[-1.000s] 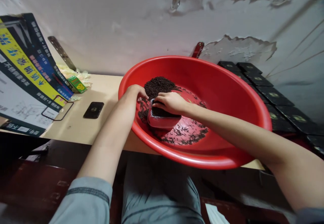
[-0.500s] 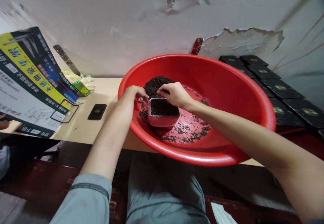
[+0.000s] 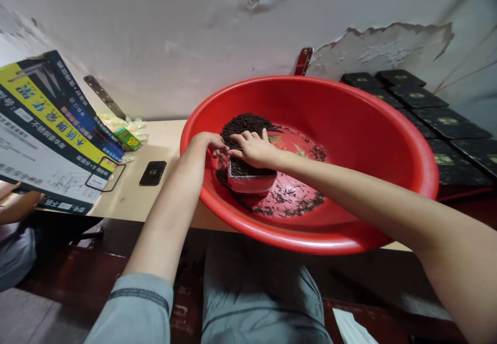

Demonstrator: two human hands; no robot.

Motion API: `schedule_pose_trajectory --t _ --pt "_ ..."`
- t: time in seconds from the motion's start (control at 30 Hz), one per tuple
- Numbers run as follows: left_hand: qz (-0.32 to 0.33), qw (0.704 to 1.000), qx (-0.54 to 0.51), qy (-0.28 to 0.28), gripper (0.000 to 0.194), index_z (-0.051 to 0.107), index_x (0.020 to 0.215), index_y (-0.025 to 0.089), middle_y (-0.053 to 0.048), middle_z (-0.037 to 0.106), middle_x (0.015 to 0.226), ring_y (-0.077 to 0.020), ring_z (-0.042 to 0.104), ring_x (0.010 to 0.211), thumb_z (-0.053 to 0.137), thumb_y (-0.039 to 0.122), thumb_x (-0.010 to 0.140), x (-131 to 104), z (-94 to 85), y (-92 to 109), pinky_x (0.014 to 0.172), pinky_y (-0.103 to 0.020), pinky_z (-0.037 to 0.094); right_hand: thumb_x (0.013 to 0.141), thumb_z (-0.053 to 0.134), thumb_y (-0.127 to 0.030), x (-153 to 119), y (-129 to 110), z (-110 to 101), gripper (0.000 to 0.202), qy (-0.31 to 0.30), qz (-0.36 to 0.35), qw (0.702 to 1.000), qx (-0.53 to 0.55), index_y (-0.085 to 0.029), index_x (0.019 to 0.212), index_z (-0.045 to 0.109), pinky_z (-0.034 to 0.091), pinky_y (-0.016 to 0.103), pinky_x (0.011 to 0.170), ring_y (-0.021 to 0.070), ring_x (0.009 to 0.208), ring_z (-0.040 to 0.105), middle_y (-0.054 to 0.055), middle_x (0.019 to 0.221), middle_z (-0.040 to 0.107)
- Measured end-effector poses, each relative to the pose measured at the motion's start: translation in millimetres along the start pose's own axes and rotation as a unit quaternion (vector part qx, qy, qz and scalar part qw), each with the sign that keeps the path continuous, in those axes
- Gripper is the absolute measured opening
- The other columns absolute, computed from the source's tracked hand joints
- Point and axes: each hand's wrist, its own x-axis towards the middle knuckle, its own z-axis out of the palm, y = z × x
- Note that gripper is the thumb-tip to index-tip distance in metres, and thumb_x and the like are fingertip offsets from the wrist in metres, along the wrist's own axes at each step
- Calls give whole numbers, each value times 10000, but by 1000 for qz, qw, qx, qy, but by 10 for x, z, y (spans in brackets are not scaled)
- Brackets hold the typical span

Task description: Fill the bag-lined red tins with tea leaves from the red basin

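A small rectangular box (image 3: 252, 184), filled with dark loose bits that look like tea leaves, stands in the left part of a wide red plastic basin (image 3: 373, 126). My left hand (image 3: 212, 142) is at its back left corner, fingers bent against the edge; the thumb's grip is partly hidden. Over the box's opening lies my right hand (image 3: 254, 149), palm down and fingers spread, resting on the contents. Behind the box rises a heap of the same dark leaves (image 3: 248, 122). More leaf bits are scattered over the basin floor.
Black boxes (image 3: 448, 121) are lined up right of the basin. On the table (image 3: 130, 199) at left lie a flat black lid (image 3: 152, 173), a thin dark frame (image 3: 112, 178) and a green packet (image 3: 128, 139). A printed cardboard sheet (image 3: 50, 142) leans there, with another person's arm (image 3: 19, 206) beside it.
My right hand has gone from bunched fingers at the box's back edge to lying flat with spread fingers over its opening. My left hand stays at the corner. The other person's arm shows more.
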Motion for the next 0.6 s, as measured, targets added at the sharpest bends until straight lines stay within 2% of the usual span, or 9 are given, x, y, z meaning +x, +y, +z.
schedule_pose_trajectory --t 0.1,0.23,0.4,0.53,0.6 --pt "0 1000 2 3 380 700 1076 144 -57 716 784 -218 689 763 718 327 744 -14 16 12 680 -279 505 1067 291 -542 -11 1 20 601 -10 -28 999 -21 -224 1563 405 157 801 1117 405 1366 452 193 1461 530" --pt "6 1000 12 1 424 696 1131 137 -70 737 823 -217 700 787 701 370 777 -10 11 14 710 -276 512 1063 296 -543 -25 25 -27 596 -27 -36 999 -19 -228 1553 423 124 825 1115 410 1394 436 194 1490 513" --pt "8 1000 13 -7 626 637 1272 94 -136 766 1004 -244 715 898 732 491 797 19 -15 -3 756 -282 533 1033 388 -574 -88 135 -76 619 -62 25 996 52 -207 1527 450 194 806 1121 419 1384 475 206 1519 497" --pt "4 1000 27 -14 589 612 1320 86 -160 750 1123 -251 714 964 688 437 853 11 -23 -7 777 -286 542 1017 455 -546 -88 252 -153 630 -57 28 996 55 -183 1532 440 193 781 1148 415 1395 472 208 1527 488" --pt "1 1000 26 -17 537 613 1326 100 -155 744 1136 -243 716 964 652 401 883 13 -24 -4 767 -275 543 1022 442 -535 -61 308 -206 612 -51 36 995 79 -183 1523 454 237 730 1170 396 1408 467 202 1531 485"
